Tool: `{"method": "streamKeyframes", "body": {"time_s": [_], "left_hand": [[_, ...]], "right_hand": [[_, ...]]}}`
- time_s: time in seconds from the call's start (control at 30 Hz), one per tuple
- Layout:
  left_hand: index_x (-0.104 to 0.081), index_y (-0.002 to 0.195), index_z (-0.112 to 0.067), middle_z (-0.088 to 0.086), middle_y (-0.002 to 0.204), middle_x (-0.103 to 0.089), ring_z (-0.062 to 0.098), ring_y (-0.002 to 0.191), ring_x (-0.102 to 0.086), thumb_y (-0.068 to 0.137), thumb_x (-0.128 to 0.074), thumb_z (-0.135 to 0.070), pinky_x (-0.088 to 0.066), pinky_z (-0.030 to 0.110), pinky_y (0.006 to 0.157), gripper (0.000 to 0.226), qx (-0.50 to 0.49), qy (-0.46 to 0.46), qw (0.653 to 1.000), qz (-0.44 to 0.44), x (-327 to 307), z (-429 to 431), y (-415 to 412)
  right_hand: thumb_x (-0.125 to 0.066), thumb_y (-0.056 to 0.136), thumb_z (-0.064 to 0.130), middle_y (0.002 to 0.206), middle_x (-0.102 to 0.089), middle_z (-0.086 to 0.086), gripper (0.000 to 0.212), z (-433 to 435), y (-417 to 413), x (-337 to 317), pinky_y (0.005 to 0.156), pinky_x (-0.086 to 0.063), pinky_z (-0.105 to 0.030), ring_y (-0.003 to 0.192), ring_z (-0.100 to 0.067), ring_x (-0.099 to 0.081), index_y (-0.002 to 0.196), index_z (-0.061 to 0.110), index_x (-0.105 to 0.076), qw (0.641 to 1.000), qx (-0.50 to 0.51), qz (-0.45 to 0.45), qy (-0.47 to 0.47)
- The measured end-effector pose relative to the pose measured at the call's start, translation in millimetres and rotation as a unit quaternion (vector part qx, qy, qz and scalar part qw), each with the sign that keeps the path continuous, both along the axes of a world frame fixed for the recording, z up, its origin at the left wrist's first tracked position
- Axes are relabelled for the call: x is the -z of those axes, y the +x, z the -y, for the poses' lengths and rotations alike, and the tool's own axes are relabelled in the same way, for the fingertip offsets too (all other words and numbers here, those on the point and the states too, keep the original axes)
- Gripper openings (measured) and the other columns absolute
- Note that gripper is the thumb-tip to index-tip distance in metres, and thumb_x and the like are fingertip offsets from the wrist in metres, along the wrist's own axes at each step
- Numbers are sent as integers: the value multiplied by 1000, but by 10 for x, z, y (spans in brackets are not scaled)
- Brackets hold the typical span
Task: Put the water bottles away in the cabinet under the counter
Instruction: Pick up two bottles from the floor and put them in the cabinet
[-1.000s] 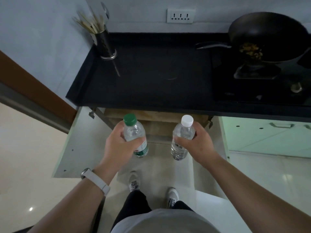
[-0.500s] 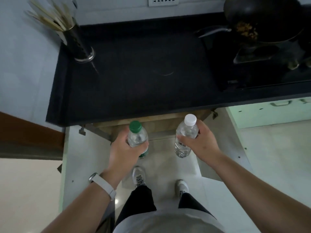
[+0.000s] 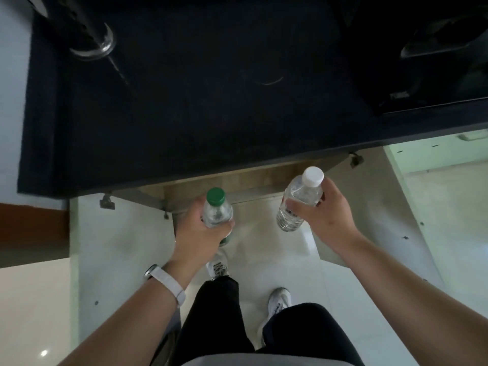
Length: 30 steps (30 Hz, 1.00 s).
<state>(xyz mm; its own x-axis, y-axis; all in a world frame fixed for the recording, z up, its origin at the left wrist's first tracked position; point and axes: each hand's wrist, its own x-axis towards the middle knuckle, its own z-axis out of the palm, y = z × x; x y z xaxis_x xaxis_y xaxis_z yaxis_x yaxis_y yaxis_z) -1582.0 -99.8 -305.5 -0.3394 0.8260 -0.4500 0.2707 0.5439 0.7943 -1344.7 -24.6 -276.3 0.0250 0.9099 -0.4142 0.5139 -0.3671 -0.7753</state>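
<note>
Closest in, a grey shirt hem [image 3: 237,361] and black trousers [image 3: 216,313] run down to two white shoes [image 3: 280,299] planted on the pale tiled floor [image 3: 277,260]. The left forearm carries a white wrist band [image 3: 169,282]. Beyond it the left hand [image 3: 198,233] grips the green-capped bottle [image 3: 217,212], its fingers [image 3: 223,228] curled round the clear body below the cap. The right hand [image 3: 327,217] holds the white-capped bottle [image 3: 298,204], fingers [image 3: 328,187] and thumb wrapped round the upper half, so the ribbed base hangs free beneath. Both bottles are cap-up in the air above the floor, near each other but apart, just in front of the cabinet opening [image 3: 237,180] and not inside it. The cabinet stands open, with its left door [image 3: 118,247] and right door [image 3: 375,207] swung out to either side of the person and a strip of wooden interior showing under the front edge of the worktop [image 3: 198,114]. That black worktop fills the upper view. A metal utensil holder [image 3: 87,35] stands at its far left corner, and a dark hob [image 3: 422,62] lies at its right end. Below the hob a pale green cabinet front [image 3: 435,151] is shut
</note>
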Motion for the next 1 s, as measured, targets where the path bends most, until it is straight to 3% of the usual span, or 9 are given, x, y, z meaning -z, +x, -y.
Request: {"method": "streamKeyframes", "body": {"time_s": [0.13,0.37,0.47,0.63,0.8,1.0], "left_hand": [[-59,96,-39,-19,87,-69,-13,78,-63,74,-87,-15,-47,13,69,43,2,0,1000,9,574,-141,89],[-60,95,-52,-33,91,-68,-9,83,-65,69,-90,-26,-55,33,83,47,12,38,999,-8,1800,-481,185],[-63,100,-44,-25,93,-72,-4,85,-68,67,-91,-24,-57,31,82,48,7,70,998,-4,2255,-624,204],[-67,105,-29,-14,94,-75,3,86,-71,64,-92,-15,-57,28,79,50,-4,122,993,-1,2775,-792,263],[-68,101,-33,-17,91,-75,2,83,-72,67,-90,-13,-55,23,73,45,-14,166,986,3,2877,-957,280],[-66,99,-37,-25,91,-73,-5,84,-70,71,-87,-14,-52,14,66,42,-15,240,970,-21,2507,-1270,215]], "right_hand": [[-85,72,33,112,-63,11,53,-154,91,622,78,-50,-26,96,-4,-62,114,39,-53,1000,-9,-4,9],[-85,74,27,104,-62,15,50,-357,158,1843,62,-45,-6,87,3,-60,112,33,-53,998,-16,-29,50],[-85,74,25,102,-63,17,51,-439,153,2305,58,-47,-9,85,6,-61,114,34,-55,996,-13,-49,77],[-86,73,20,98,-65,17,49,-583,169,2877,69,-48,-9,85,10,-63,110,34,-56,990,-21,-70,123],[-84,73,29,112,-65,12,59,-766,162,3028,89,-53,-31,100,-7,-65,124,28,-55,981,-34,-103,161],[-81,71,31,111,-64,12,59,-1049,50,2797,85,-54,-27,99,-2,-65,121,35,-50,964,-46,-158,209]]}}
